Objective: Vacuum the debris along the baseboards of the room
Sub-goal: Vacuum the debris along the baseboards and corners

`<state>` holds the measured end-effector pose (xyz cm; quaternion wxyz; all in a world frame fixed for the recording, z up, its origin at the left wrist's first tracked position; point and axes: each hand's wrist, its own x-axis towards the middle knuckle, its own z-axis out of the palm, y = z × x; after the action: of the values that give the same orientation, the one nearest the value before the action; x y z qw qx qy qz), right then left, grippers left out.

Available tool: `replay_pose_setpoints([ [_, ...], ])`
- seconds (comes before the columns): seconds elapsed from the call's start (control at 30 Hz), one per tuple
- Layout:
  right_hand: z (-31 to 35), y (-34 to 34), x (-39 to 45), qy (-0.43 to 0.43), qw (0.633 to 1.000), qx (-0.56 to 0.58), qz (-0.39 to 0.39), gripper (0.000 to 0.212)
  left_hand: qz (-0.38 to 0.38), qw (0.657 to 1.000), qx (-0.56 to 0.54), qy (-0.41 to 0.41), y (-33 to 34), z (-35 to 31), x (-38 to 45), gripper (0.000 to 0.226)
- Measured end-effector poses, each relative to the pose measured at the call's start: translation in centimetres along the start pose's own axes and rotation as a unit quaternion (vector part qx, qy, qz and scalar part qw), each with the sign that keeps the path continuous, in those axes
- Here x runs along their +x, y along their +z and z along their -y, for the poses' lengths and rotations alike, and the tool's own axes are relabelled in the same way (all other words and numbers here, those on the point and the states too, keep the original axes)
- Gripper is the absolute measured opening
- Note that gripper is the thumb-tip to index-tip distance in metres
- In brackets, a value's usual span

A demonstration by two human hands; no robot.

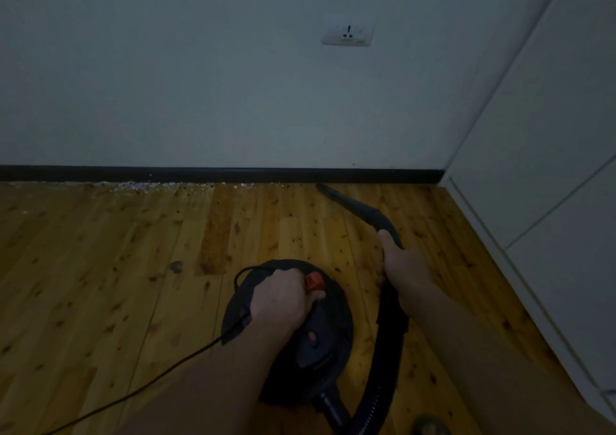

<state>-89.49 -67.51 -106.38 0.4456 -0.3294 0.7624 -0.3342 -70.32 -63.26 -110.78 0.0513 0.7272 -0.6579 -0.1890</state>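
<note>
Left hand curled round vacuum top handle; right hand grips hose wand, nozzle beside baseboard.

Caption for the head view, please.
Left hand grips the vacuum; right hand aims the nozzle at the baseboard.

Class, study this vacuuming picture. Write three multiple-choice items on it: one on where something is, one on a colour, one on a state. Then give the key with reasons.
1. Where does the nozzle tip point?
A. at the wall socket
B. at the foot of the baseboard
C. at the white cabinet

2. What colour is the baseboard?
A. white
B. red
C. black

3. What is the left hand doing?
A. gripping the top of the vacuum body
B. hanging free
C. pulling the cord

Key: 1 B, the tip lies on the floor by the baseboard. 2 C, a dark strip under the pale wall. 3 A, its fingers curl over the vacuum body.
</note>
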Motion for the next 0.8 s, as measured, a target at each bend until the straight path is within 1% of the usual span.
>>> replay_pose_setpoints([
  [0.13, 0.7, 0.1, 0.6, 0.001, 1.000, 0.002, 0.007, 0.057, 0.003, 1.000, 0.002, 0.001, -0.3, -0.4, 0.9, 0.049],
  [0.27, 1.3, 0.2, 0.5, -0.007, 0.999, 0.003, 0.035, 0.053, 0.011, 1.000, -0.004, 0.002, -0.2, -0.4, 1.3, 0.050],
  [0.37, 1.7, 0.9, 0.1, 0.003, 0.998, -0.014, 0.057, 0.056, 0.023, 0.999, -0.025, -0.006, -0.2, -0.2, 1.4, 0.048],
  [0.47, 1.7, 2.3, -0.1, -0.005, 0.998, -0.022, 0.063, 0.061, 0.031, 0.999, -0.039, -0.014, -0.2, -0.1, 1.3, 0.047],
  [0.63, 1.9, 4.4, -1.2, -0.013, 0.996, -0.036, 0.075, 0.058, 0.034, 0.998, -0.047, -0.038, -0.7, 0.4, 1.2, 0.045],
  [0.8, 2.3, 5.4, -2.9, -0.043, 0.993, -0.043, 0.099, 0.055, 0.032, 0.997, -0.042, -0.056, -1.1, 1.8, 1.2, 0.048],
])
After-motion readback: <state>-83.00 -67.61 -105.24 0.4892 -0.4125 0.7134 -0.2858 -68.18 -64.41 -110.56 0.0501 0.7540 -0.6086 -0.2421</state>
